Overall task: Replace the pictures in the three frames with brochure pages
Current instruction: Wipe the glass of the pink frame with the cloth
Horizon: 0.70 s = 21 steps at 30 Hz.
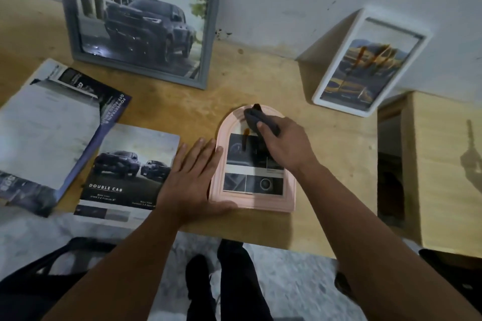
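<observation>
A pink arched frame (229,198) lies flat on the wooden table (260,81), showing a brochure page with dark photo panels. My right hand (284,143) grips a dark cloth (254,117) and presses it on the frame's upper glass. My left hand (191,177) lies flat with straight fingers against the frame's left edge. A grey frame (140,21) with a truck page leans on the wall at the back left. A white frame (370,62) with a yellow-toned page leans at the back right.
An open brochure (52,128) and a loose "Double Cab" page (130,172) lie at the left. A wooden box (443,169) stands at the right edge. My dark-trousered legs (234,281) and a speckled floor show below the table's front edge.
</observation>
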Motion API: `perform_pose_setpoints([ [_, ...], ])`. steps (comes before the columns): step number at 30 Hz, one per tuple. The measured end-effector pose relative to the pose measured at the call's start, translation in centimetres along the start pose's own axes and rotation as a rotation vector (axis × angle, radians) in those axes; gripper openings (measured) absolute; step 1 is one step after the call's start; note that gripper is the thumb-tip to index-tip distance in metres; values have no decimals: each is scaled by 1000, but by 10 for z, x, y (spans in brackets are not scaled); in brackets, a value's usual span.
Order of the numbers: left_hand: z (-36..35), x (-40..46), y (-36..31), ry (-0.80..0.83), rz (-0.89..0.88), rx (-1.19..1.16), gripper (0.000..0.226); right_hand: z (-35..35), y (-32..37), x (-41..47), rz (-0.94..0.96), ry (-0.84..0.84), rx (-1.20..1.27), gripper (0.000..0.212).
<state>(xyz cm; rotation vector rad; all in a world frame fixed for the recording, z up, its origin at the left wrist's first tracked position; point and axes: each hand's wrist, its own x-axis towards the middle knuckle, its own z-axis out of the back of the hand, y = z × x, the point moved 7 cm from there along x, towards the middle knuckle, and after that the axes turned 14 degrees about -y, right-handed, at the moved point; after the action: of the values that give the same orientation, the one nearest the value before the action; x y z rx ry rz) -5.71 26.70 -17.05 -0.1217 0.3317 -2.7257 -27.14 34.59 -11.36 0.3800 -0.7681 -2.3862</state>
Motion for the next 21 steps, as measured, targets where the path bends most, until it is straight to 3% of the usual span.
perform_pose_setpoints([
  [4,5,-1,-3,-93,-31,-26,125,-29,9,15,177,35,-143,30],
  [9,5,-1,-3,-131,-38,-26,126,-30,9,27,224,73,-216,31],
  [17,-4,0,1,3,-10,-12,128,-42,12,-6,295,245,-234,35],
  [21,-5,-1,2,-14,-17,-29,127,-44,10,-39,331,251,-241,36],
])
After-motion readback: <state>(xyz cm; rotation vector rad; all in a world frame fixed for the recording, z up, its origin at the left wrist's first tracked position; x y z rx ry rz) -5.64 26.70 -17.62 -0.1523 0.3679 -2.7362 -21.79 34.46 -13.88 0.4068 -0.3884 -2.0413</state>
